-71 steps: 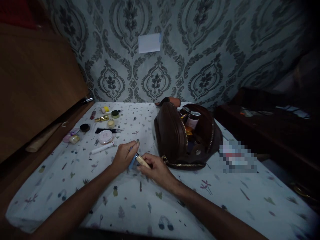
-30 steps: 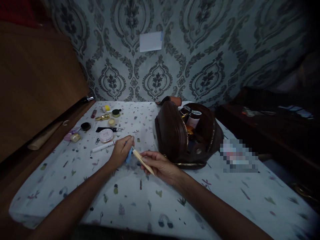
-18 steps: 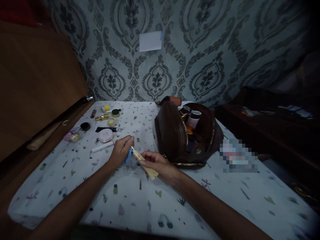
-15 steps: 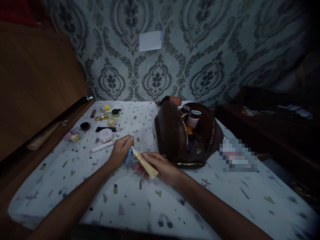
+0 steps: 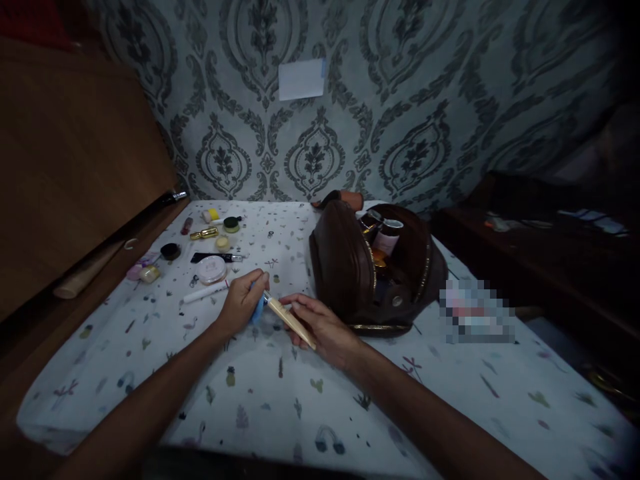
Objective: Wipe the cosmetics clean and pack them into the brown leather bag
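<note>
A pale yellow squeeze tube [image 5: 291, 322] with a silvery neck slants between my two hands over the table. My left hand [image 5: 243, 301] is closed around a blue cloth [image 5: 258, 310] at the tube's neck end; the tip is hidden by cloth and fingers. My right hand [image 5: 323, 330] holds the tube's body, its flat crimped end pointing towards me, with the fingers partly behind it. Just right of my right hand stands an open brown leather bag [image 5: 335, 267] with bottles inside, one a pinkish bottle [image 5: 387, 237].
On the patterned tablecloth [image 5: 250, 413] at left lie a white pen-like stick [image 5: 205, 292], a round clear compact [image 5: 211, 269], a black tube [image 5: 215, 258], a gold tube [image 5: 204, 233] and several small jars. A brown case [image 5: 350, 201] sits behind the bag. A wooden panel [image 5: 75, 180] borders the left.
The tube has turned about its length, showing a narrower side. My right fingers have shifted along it, with the thumb raised off. My left hand stays in place.
</note>
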A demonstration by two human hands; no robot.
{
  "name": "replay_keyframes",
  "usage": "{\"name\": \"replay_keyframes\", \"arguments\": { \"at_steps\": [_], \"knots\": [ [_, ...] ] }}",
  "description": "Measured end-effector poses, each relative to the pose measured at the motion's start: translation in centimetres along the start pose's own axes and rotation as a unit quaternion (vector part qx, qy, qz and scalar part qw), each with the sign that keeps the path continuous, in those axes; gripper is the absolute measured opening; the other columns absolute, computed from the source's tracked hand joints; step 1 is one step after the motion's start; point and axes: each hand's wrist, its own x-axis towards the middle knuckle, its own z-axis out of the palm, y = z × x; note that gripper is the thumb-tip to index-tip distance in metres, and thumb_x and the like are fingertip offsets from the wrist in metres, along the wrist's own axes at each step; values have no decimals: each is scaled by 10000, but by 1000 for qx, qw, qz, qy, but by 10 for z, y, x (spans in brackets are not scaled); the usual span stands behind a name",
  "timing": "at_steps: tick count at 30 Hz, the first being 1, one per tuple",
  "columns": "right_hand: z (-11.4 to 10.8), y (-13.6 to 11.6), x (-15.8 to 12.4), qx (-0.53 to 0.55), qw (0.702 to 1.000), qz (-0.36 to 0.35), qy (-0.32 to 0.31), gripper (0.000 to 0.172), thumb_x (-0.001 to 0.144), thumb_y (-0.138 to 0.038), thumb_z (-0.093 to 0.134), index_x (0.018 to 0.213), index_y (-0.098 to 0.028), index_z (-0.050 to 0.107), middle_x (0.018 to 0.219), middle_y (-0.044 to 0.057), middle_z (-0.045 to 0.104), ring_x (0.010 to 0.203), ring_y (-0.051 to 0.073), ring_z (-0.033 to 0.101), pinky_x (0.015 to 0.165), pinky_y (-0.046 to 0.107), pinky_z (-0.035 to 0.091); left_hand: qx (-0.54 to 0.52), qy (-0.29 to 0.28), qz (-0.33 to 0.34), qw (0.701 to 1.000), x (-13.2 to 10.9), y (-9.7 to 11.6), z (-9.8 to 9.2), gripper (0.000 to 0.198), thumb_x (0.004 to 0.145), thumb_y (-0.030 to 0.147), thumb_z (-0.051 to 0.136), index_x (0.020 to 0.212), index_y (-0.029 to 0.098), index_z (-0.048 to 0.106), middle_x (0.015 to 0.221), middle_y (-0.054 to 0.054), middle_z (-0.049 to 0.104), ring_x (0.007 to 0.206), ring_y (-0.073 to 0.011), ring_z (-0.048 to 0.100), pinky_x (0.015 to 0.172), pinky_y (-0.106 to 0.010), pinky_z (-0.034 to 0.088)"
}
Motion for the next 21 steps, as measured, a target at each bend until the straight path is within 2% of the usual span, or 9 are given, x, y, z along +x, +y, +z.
{"name": "replay_keyframes", "arguments": {
  "at_steps": [3,7,9,11,16,18,21],
  "knots": [
    [3,-1,-2,-58,998,-37,10,489,760,-554,716,1087,-221,571,700,-42,572,500,89,511,420,200,307,-4,9,5,1000,1,0,-1,367,941,439,407,683,205,521,580,42,421,579,-139,422,575,-263,345],
    [6,-3,-5,-154,981,-111,40,572,587,-308,875,1059,-237,560,780,-62,522,632,87,500,532,198,368,-7,17,4,1000,3,1,-3,371,943,437,402,676,205,514,577,45,420,566,-133,409,569,-263,337],
    [6,-3,-5,-160,979,-119,43,511,620,-328,854,1010,-233,539,741,-65,526,638,100,508,564,215,389,-6,16,2,1000,4,1,-4,367,942,436,403,678,205,513,575,45,417,564,-133,404,568,-264,337],
    [5,-2,-5,-132,986,-100,23,479,695,-436,796,1021,-234,510,740,-47,578,633,118,551,578,237,413,-6,18,0,1000,4,1,-5,364,942,433,401,681,207,513,574,43,415,564,-136,405,567,-265,337],
    [6,-1,-5,-89,994,-68,-4,540,808,-604,621,1156,-215,481,807,31,673,678,168,645,560,261,441,-3,22,2,1000,4,-1,-4,363,941,435,398,688,206,521,579,44,412,572,-139,413,578,-266,338],
    [7,-1,-5,-113,991,-77,5,544,788,-578,660,1167,-225,497,871,23,645,699,159,636,522,237,413,-4,21,3,1000,4,-2,-4,361,941,434,404,688,204,520,589,43,431,580,-138,421,587,-265,340],
    [7,0,-4,-172,977,-121,44,576,644,-409,831,1112,-236,543,875,-29,560,720,118,579,576,219,413,-5,21,6,1000,4,-3,-5,364,948,429,400,689,202,517,591,43,432,588,-138,428,589,-261,337]
  ]
}}
